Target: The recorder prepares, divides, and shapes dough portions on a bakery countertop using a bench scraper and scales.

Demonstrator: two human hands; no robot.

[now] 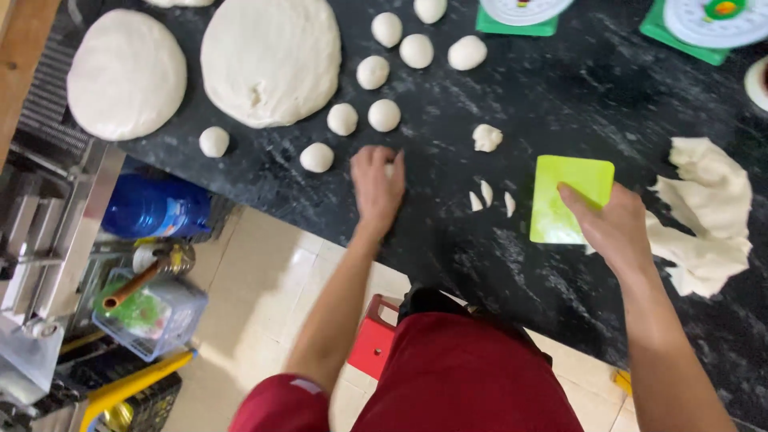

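Dough portioning on dark table (560,104), seen from above.

Left hand (378,186) flat, palm down over a small dough piece (390,170), grip cupped around it, mostly hidden. Right hand (614,228) pressed on green scraper (570,196), fingers on its near right edge, scraper lying flat. Ragged dough mass (708,212) just right of that hand. Small cut scraps (490,194) between the hands. Rolled balls (384,114) far left, beside two large dough rounds (270,58). Two scales (698,20) at far edge.
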